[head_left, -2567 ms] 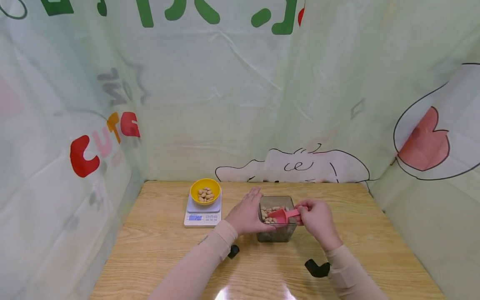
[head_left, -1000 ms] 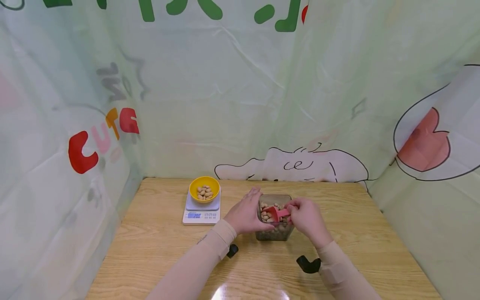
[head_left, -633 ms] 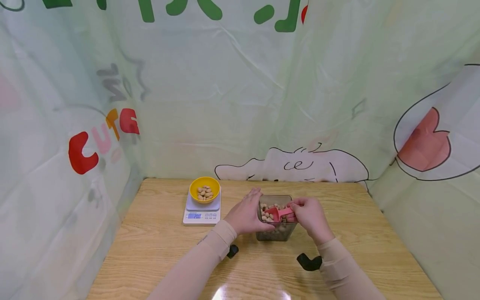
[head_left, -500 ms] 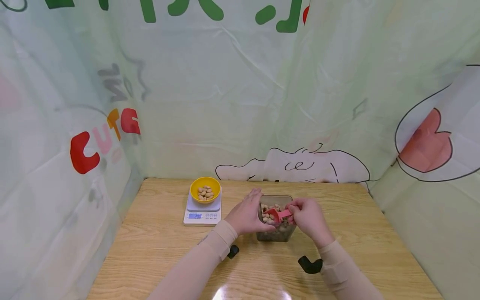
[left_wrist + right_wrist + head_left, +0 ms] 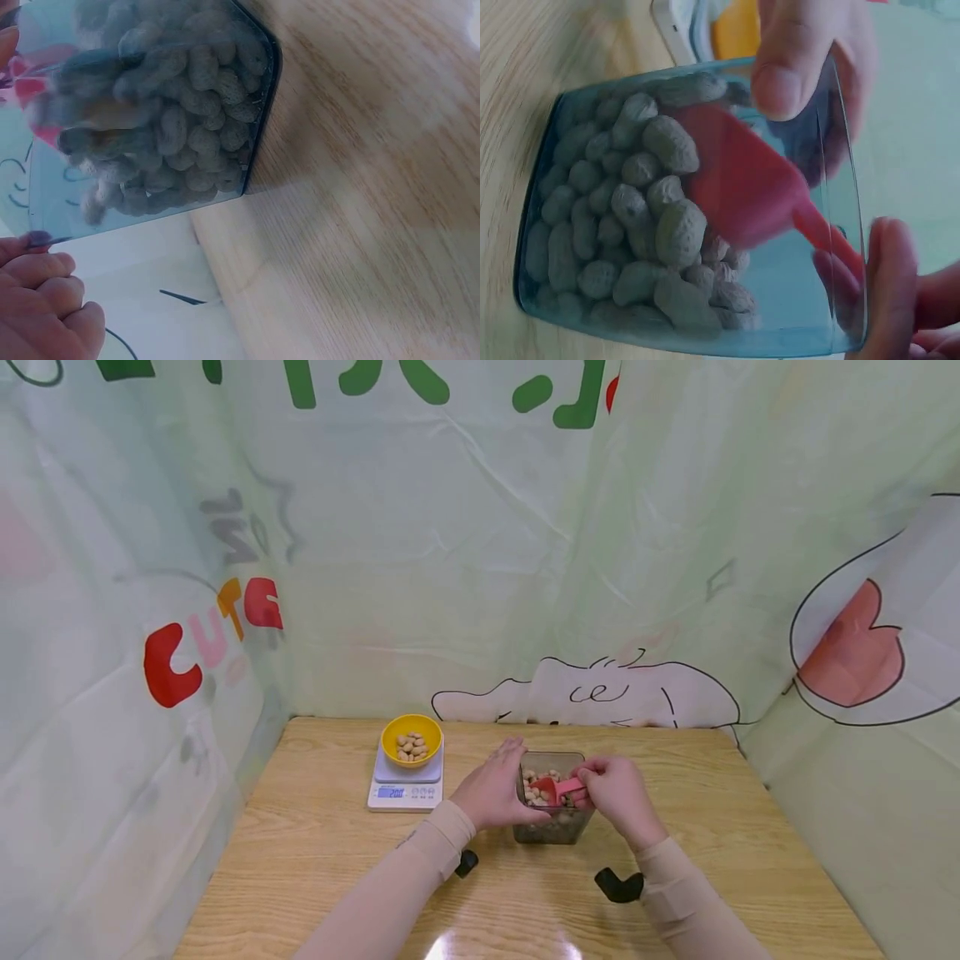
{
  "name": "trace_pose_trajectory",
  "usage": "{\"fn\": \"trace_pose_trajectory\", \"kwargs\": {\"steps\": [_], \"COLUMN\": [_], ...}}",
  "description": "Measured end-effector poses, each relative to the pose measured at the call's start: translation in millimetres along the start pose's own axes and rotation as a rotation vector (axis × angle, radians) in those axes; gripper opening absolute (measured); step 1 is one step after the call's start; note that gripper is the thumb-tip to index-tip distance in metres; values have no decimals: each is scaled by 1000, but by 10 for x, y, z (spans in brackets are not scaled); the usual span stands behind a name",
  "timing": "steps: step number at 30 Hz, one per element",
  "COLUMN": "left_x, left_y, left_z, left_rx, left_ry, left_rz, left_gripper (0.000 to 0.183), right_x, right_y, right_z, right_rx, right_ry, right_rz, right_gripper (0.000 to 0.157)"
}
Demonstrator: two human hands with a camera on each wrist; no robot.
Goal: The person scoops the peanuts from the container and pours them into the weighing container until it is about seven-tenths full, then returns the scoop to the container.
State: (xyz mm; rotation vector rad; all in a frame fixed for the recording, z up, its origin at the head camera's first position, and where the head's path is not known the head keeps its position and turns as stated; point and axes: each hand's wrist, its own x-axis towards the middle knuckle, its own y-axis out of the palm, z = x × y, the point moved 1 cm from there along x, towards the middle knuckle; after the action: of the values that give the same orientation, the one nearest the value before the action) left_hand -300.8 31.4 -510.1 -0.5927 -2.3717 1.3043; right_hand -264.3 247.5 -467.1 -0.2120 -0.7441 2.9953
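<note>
A clear, dark-tinted square container (image 5: 550, 832) of unshelled peanuts (image 5: 600, 187) stands on the table. My left hand (image 5: 491, 789) grips its left side, the thumb across the front near the rim and the fingers round the far side. My right hand (image 5: 618, 797) pinches the handle of a red scoop (image 5: 550, 789) at the container's right rim. The scoop's bowl (image 5: 742, 180) lies tilted inside the container against the peanuts. To the left, a yellow bowl (image 5: 390, 739) with several peanuts sits on a white kitchen scale (image 5: 405, 802) with a lit display.
The wooden table (image 5: 315, 860) ends at a printed curtain (image 5: 480, 568), which hangs behind it and along both sides. Black wrist-mounted pieces stick out under the left forearm (image 5: 467, 862) and beside the right forearm (image 5: 620, 887).
Since the earliest frame my right hand has moved left, taking the scoop further into the container. Over the last second it shifts only slightly. Left hand, bowl and scale stay put.
</note>
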Motion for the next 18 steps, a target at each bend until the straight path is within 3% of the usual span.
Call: {"fn": "trace_pose_trajectory", "kwargs": {"steps": [4,8,11,18], "left_x": [-1,-1,1,-2], "left_y": [8,8,8,18], "left_z": [-3,2,10,16], "left_rx": [-9,-7,-3,-1], "left_ry": [-1,-8,-8,-1], "left_rz": [4,5,3,4], "left_gripper": [119,118,118,118], "right_x": [38,51,45,-48], "right_y": [-35,-50,-26,81], "right_z": [-6,1,-7,-16], "right_rx": [177,195,124,-214], "right_ry": [84,89,46,-122], "right_rz": [8,15,5,-74], "right_gripper": [31,32,29,22]}}
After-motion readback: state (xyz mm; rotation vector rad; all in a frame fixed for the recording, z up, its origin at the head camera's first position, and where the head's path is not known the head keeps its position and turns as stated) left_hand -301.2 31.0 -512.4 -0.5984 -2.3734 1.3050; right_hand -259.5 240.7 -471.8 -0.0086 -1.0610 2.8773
